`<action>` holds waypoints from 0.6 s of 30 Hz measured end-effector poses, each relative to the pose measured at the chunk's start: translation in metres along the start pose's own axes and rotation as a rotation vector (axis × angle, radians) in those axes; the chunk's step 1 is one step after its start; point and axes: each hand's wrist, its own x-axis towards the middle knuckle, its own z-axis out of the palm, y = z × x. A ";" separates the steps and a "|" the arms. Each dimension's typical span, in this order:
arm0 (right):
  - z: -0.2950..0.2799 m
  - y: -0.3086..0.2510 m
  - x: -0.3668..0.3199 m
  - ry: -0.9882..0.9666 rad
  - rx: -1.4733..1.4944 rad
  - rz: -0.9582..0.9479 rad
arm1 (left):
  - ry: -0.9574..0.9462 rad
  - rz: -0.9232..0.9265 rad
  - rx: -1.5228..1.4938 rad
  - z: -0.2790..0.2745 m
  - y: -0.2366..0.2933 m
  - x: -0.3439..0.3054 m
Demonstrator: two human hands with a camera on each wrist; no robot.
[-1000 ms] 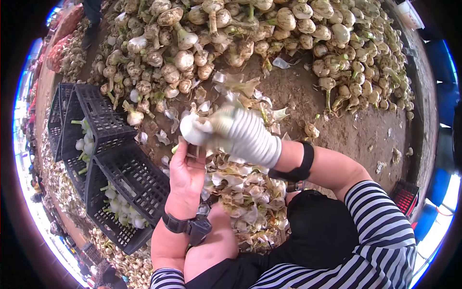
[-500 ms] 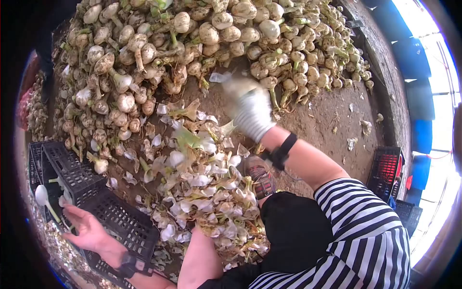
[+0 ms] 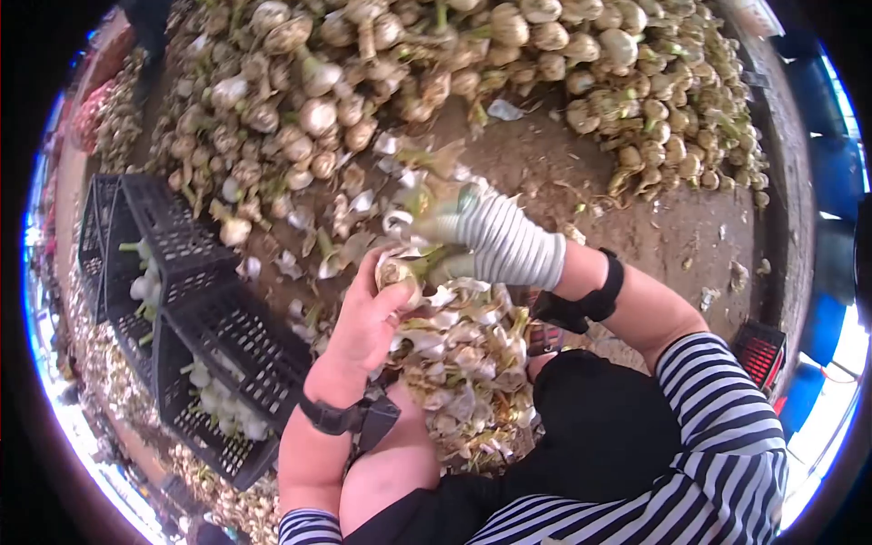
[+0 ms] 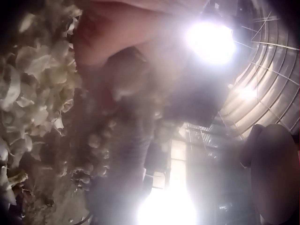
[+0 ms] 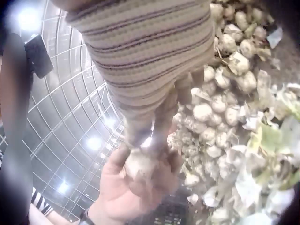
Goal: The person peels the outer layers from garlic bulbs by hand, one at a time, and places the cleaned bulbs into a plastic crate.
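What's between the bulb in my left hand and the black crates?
Head view: a strip of dirt ground with a few loose peels separates the bulb from the crates.

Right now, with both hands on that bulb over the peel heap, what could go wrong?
1. The left hand cups the bulb while the gloved right hand pinches its top; a hard tug could pop it loose.
2. A dropped bulb would likely land in the peel heap below, where it would be hard to spot.
3. The black crate sits off to the person's left; a toss from here could miss its rim.
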 end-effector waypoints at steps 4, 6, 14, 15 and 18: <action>-0.016 -0.005 0.030 0.296 -0.029 0.274 | 0.045 0.289 0.122 0.002 -0.001 -0.005; 0.006 -0.022 0.038 0.331 -0.109 0.108 | 0.135 0.417 0.320 0.011 -0.007 -0.004; 0.027 -0.022 0.028 0.158 -0.337 0.108 | 0.085 0.489 0.037 0.013 -0.013 -0.004; 0.015 -0.021 0.027 0.186 -0.171 0.082 | 0.090 0.459 -0.024 0.014 -0.009 -0.006; 0.011 -0.027 0.029 0.068 -0.152 -0.080 | 0.043 0.372 -0.049 0.008 -0.004 -0.010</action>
